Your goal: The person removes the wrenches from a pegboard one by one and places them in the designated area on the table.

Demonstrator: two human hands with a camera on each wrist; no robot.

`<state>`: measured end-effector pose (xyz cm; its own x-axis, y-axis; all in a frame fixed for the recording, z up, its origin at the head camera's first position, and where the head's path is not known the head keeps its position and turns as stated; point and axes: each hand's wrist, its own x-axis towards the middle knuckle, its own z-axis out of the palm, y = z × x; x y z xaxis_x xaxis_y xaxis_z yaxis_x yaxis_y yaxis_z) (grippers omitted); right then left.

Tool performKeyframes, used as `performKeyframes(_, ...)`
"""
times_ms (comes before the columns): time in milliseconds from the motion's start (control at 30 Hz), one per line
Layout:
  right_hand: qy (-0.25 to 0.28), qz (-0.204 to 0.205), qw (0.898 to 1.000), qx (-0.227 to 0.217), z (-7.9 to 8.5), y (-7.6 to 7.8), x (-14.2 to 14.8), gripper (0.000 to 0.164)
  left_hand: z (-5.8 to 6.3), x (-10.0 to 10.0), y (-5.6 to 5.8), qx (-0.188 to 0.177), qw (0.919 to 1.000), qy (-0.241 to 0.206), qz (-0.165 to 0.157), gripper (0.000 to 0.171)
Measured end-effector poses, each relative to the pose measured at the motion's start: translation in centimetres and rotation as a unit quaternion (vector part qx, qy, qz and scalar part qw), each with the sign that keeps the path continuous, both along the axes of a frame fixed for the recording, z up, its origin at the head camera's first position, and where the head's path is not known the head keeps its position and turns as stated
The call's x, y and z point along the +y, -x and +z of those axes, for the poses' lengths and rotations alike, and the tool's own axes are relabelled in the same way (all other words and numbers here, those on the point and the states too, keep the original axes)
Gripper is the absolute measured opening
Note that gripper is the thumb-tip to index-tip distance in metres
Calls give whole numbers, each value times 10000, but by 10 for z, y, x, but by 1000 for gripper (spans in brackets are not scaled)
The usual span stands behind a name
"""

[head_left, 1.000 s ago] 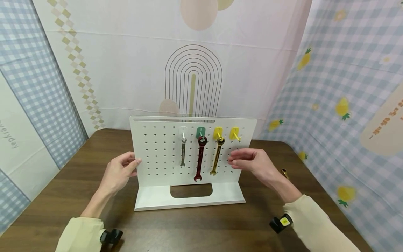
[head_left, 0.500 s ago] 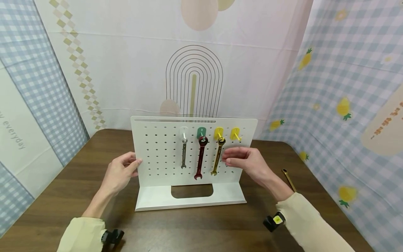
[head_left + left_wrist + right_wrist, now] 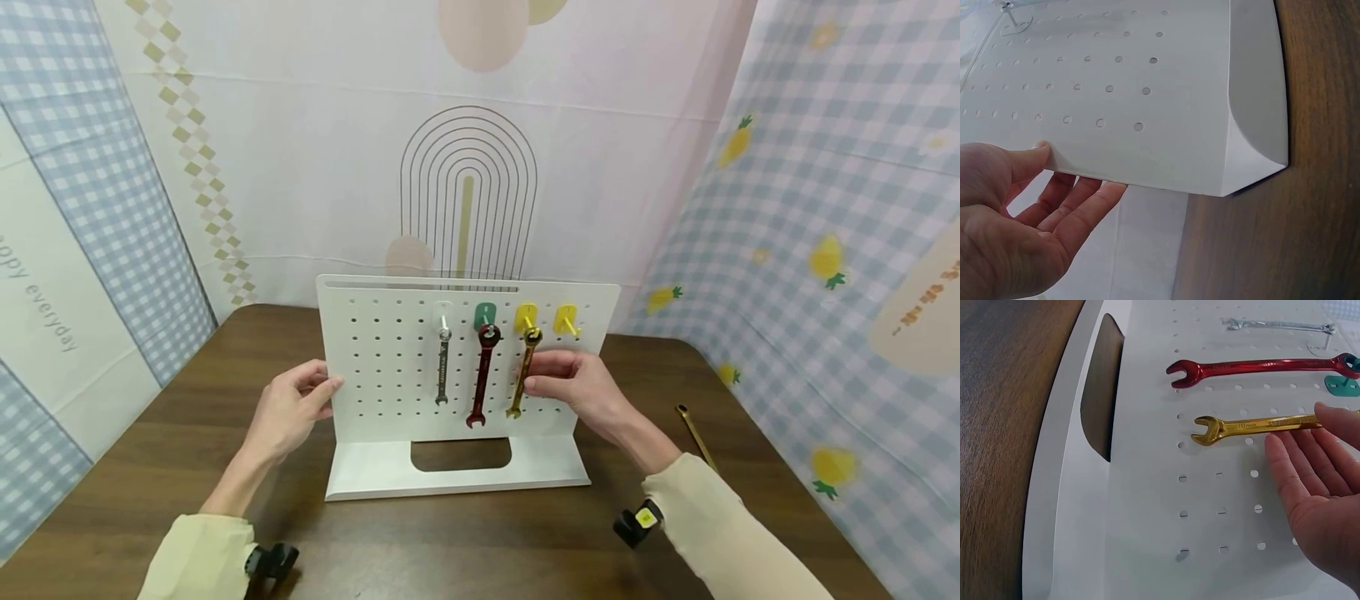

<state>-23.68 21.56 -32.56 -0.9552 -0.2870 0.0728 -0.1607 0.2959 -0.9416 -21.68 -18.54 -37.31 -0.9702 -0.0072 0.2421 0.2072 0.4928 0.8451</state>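
A white pegboard (image 3: pixel 375 427) stands on the table, its left edge pinched by my left hand (image 3: pixel 288 408), thumb in front and fingers behind. From its hooks hang a small silver wrench (image 3: pixel 443 367), a longer red wrench (image 3: pixel 482 379) and a gold wrench (image 3: pixel 522 377). My right hand (image 3: pixel 588 392) pinches the gold wrench by its shaft; in the right wrist view the thumb lies over the shaft with the fingers behind it. The gold wrench's ring end is still on its yellow hook (image 3: pixel 527 315). To the right, another yellow hook (image 3: pixel 567 317) carries nothing.
Another gold wrench (image 3: pixel 696 435) lies on the brown wooden table (image 3: pixel 420 550) at the right, beyond my forearm. A white patterned cloth (image 3: pixel 315 167) hangs behind the board, and a blue checked cloth (image 3: pixel 787 200) runs along the right side.
My right hand has moved left from beside the gold wrench and its thumb and fingers have come around the shaft. My left hand has kept its hold on the board's edge.
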Motion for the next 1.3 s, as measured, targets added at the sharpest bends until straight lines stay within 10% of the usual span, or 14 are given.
performKeyframes(1300, 912, 580, 9931, -445, 15, -24, -2, 24, -1, 0, 0, -30, 10000, -19, 1, 16)
